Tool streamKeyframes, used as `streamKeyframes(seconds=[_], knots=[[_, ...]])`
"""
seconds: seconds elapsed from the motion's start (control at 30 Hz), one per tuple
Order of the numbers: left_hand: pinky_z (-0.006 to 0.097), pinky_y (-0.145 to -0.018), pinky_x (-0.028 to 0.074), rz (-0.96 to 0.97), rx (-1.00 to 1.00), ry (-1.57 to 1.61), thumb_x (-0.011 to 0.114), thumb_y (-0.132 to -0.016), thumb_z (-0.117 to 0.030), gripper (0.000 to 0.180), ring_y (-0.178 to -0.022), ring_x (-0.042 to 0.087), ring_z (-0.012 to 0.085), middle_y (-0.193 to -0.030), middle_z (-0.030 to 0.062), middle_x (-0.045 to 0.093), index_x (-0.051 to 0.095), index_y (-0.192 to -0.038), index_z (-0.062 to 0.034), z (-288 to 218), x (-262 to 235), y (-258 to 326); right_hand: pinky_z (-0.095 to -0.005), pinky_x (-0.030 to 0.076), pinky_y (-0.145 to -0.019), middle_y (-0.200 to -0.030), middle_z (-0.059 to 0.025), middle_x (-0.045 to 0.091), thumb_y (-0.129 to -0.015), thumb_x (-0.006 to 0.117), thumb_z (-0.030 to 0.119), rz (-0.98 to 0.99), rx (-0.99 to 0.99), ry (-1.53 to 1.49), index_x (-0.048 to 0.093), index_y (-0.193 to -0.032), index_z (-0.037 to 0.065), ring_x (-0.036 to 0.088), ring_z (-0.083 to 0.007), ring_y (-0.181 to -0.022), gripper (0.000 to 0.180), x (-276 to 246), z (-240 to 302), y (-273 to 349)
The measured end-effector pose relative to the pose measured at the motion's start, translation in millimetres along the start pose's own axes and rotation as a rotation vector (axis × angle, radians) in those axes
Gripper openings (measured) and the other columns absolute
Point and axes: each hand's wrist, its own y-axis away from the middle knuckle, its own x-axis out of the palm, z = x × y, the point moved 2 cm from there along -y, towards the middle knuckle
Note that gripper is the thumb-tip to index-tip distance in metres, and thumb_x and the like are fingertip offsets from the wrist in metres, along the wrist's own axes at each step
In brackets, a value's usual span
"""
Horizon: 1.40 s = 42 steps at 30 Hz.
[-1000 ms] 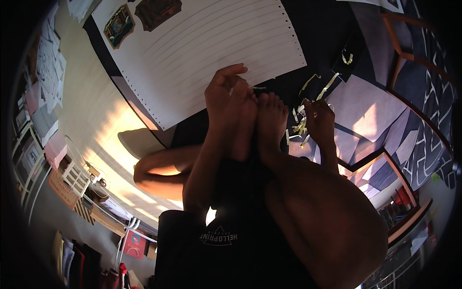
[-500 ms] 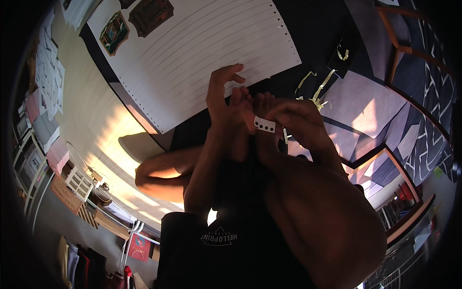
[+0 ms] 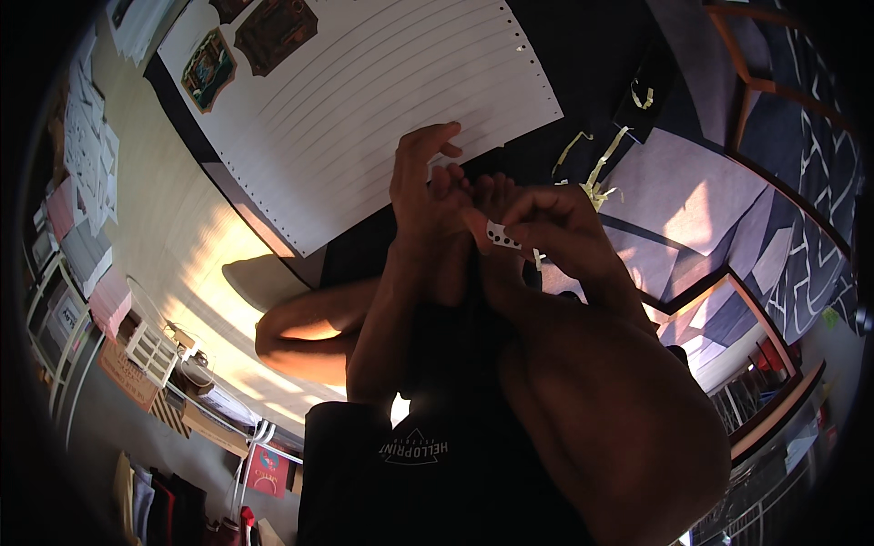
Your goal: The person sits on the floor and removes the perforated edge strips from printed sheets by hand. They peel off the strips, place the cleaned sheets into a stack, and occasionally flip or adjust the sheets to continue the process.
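A small white strip with a row of black dots (image 3: 503,237) is between my two hands, above my feet. My right hand (image 3: 566,229) pinches its upper right part between thumb and fingers, covering that end. The strip's left end touches the thumb tip of my left hand (image 3: 421,193). That hand's other fingers stand apart, stretched up beside my toes (image 3: 496,188). A thin pale scrap (image 3: 537,260) hangs under my right hand. Beyond my hands lies a large white sheet with curved-looking lines and a dotted edge (image 3: 364,118).
On the sheet lie dark ornate plaques (image 3: 276,35) and a green-and-brown one (image 3: 209,70). Pale yellow curled scraps (image 3: 601,173) lie right of my hands, near a small black tray (image 3: 645,96). A wooden frame (image 3: 746,82) stands at right; paper stacks (image 3: 86,155) line the left.
My right hand has moved slightly left over the strip, so its fingers now cover more of its upper right end. The left hand has barely moved.
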Motion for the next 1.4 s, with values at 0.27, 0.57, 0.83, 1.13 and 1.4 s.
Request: streamKeyframes(seconds=[0.27,0.57,0.83,1.13,1.4], knots=[[0.03,-0.069,0.053,0.096,0.088,0.054,0.081,-0.073,-0.061,0.081,-0.086,0.064,0.0189,-0.113,0.0128,0.064,0.06,-0.126,-0.0041,10,-3,-2,-0.0257,0.047,-0.076,-0.087,-0.0051,0.066,-0.087,0.064,-0.003,-0.086,-0.247,0.186,0.067,-0.092,-0.002,0.06,-0.0095,-0.083,0.005,0,10,1],[0.038,-0.095,0.047,0.263,-0.404,0.97,0.061,-0.091,-0.019,0.045,-0.109,0.058,0.0198,-0.116,0.0176,0.065,0.055,-0.128,0.006,-8,9,11,-0.0256,0.047,-0.076,-0.096,-0.0071,0.065,-0.091,0.062,-0.003,-0.297,-0.401,0.294,0.068,-0.101,-0.003,0.061,-0.0096,-0.087,0.012,0,7,3],[0.037,-0.097,0.048,0.206,-0.5,1.018,0.063,-0.089,-0.002,0.04,-0.107,0.062,0.0208,-0.113,0.0189,0.066,0.055,-0.126,0.0057,-21,12,2,-0.0259,0.048,-0.078,-0.097,-0.0075,0.065,-0.09,0.062,-0.003,-0.309,-0.36,0.308,0.067,-0.107,-0.003,0.063,-0.0105,-0.09,0.018,-3,3,3],[0.03,-0.088,0.048,0.202,-0.518,0.97,0.067,-0.087,0.0,0.035,-0.096,0.062,0.0142,-0.101,0.009,0.065,0.06,-0.121,0.0036,-19,15,4,-0.0249,0.047,-0.077,-0.099,-0.0073,0.065,-0.088,0.06,-0.005,-0.295,-0.391,0.286,0.066,-0.114,-0.004,0.062,-0.0106,-0.091,0.026,-4,-2,2],[0.033,-0.093,0.051,0.235,-0.699,0.991,0.061,-0.089,0.003,0.038,-0.103,0.065,0.0189,-0.108,0.0136,0.066,0.054,-0.127,0.005,-30,19,5,-0.0239,0.048,-0.081,-0.097,-0.005,0.061,-0.087,0.06,-0.008,-0.31,-0.362,0.281,0.064,-0.126,0.0,0.06,-0.01,-0.091,0.04,-6,-9,3]])
